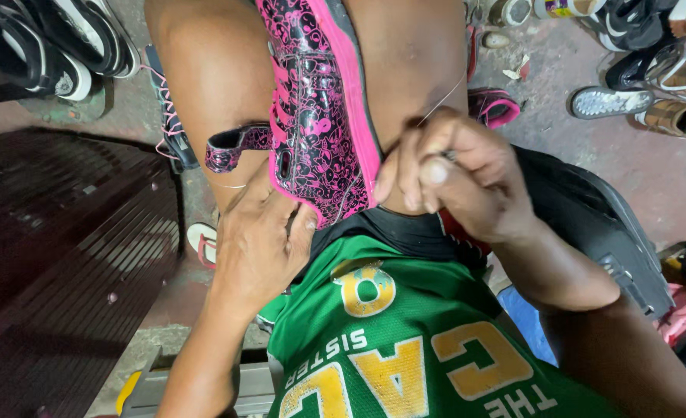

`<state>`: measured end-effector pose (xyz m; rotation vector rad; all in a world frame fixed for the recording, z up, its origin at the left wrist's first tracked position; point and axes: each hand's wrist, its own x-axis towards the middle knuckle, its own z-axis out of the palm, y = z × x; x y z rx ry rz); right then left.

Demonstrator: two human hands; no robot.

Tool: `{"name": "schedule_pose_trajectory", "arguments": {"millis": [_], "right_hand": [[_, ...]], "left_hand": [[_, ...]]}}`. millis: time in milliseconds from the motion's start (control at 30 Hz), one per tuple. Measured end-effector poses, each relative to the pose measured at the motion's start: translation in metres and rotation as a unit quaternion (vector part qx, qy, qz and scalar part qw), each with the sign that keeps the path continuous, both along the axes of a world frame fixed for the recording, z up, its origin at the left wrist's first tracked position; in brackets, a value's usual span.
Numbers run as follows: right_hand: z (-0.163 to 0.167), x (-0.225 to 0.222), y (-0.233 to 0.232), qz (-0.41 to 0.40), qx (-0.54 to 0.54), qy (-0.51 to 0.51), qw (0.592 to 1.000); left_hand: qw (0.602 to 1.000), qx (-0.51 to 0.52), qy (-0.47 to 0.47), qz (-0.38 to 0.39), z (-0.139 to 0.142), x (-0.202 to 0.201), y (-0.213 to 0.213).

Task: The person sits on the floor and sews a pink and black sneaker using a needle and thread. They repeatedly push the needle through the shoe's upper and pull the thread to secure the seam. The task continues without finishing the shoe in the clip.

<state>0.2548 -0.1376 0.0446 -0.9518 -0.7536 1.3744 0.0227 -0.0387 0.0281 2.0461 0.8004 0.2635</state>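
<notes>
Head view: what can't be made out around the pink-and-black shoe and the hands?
- Shoe: toe cut off by top edge; sole faces away.
- Right hand: whatever the fingers pinch is hidden; thread barely visible.
- Left hand: palm side hidden beneath the shoe.

Pink-and-black patterned shoe (320, 116), green jersey (405, 340) with yellow lettering, dark red bench (64, 255)

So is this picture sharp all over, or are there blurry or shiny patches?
Head view: the glossy pink-and-black patterned shoe is crisp, with soft glare on its upper; the right hand pinching a thin thread looks slightly soft; the left hand is evenly lit; the dark slatted bench sits in dim shadow; the edges bend a little.
</notes>
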Motion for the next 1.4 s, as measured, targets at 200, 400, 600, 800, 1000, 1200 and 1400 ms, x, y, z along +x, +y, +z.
{"name": "schedule_pose_trajectory", "arguments": {"millis": [200, 400, 600, 800, 1000, 1200, 1400], "right_hand": [[-0.017, -0.002, -0.004, 0.028, -0.096, -0.197, 0.975], [-0.025, -0.002, -0.005, 0.004, -0.115, -0.225, 0.967], [-0.033, -0.003, -0.013, -0.123, -0.147, 0.088, 0.978], [-0.026, 0.018, -0.031, -0.079, -0.030, -0.078, 0.993], [0.006, 0.039, -0.040, -0.083, -0.073, -0.402, 0.909], [0.010, 0.023, -0.041, 0.051, -0.034, -0.508, 0.859], [0.007, 0.017, -0.027, 0.087, -0.039, -0.533, 0.841]], "left_hand": [[1.000, 0.005, 0.009, 0.000, -0.007, -0.002, 0.003], [0.999, 0.016, -0.028, 0.035, -0.021, -0.001, 0.003], [0.997, -0.025, -0.073, 0.021, -0.026, -0.005, 0.002], [0.990, -0.106, -0.080, 0.050, -0.004, -0.004, -0.002], [0.982, -0.099, -0.007, 0.158, 0.008, 0.021, -0.024], [0.967, -0.154, -0.092, 0.180, 0.003, 0.028, -0.031], [0.971, -0.137, -0.079, 0.177, 0.000, 0.026, -0.032]]}}
